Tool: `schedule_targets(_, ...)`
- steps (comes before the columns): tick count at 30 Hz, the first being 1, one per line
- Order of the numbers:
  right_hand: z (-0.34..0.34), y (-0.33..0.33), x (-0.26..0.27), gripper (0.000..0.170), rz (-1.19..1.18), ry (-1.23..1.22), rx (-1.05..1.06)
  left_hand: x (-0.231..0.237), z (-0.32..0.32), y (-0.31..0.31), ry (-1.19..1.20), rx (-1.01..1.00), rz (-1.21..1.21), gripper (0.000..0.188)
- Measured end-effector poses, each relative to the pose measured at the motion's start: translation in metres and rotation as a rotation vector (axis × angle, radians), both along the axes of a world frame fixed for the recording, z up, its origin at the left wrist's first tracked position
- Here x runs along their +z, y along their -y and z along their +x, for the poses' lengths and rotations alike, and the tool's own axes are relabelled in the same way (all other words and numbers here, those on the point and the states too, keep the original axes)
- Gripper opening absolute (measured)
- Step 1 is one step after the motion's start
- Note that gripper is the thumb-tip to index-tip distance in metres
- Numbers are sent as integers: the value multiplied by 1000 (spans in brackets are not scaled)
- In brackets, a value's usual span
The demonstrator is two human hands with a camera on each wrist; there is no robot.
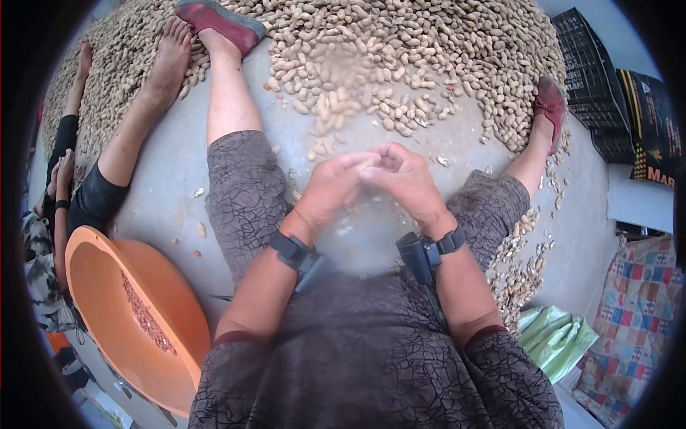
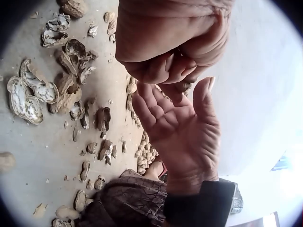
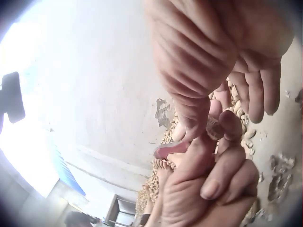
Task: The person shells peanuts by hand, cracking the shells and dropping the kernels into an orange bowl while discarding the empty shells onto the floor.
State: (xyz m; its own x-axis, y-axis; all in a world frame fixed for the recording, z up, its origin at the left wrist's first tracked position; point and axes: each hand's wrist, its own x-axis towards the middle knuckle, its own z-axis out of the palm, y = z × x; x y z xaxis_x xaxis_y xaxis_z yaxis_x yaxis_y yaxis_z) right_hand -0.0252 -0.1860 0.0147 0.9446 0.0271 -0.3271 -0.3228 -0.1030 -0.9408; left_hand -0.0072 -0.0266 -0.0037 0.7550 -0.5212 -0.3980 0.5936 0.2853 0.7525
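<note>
Peanut pod point(image 3: 216, 127) is btwn the fingertips of both hands, approx centre of right wrist view, slightly toward 4 o'clock. L hand point(image 1: 332, 191): fingers curled in tight, thumb & index pinching the pod. R hand point(image 1: 411, 180): outer fingers fairly straight, thumb at the pod; can't tell if it pinches too, as the hands overlap. Head view: hands meet near centre, above grey floor point(image 1: 168, 193). Big peanut pile point(image 1: 443, 43) at 12; red shoes point(image 1: 223, 27) at 11 & 2. Orange tub point(image 1: 168, 279) w/ reddish kernels point(image 1: 146, 314) at 8. Shells etc. point(image 1: 518, 275) btwn 3 & 4, green sack point(image 1: 557, 339) at 4, black crate point(image 1: 593, 86) at 2.
</note>
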Motion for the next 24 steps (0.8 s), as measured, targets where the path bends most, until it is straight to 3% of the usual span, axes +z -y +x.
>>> schedule_targets(2,-1,0,3,41,131,-53,52,4,-1,1,27,-35,15,27)
schedule_targets(4,-1,-5,14,31,375,-131,76,4,-2,1,46,-34,3,26)
schedule_targets(7,-2,-7,13,25,502,-195,35,1,-3,2,86,-45,23,26)
schedule_targets(12,-4,-7,6,24,529,-229,-32,5,-4,-3,144,-100,73,26)
schedule_targets(17,-5,-8,7,20,500,-199,-36,2,-6,-8,307,-160,-26,27)
schedule_targets(24,-2,-9,9,20,501,-171,-15,-1,-8,-4,190,-101,-49,30)
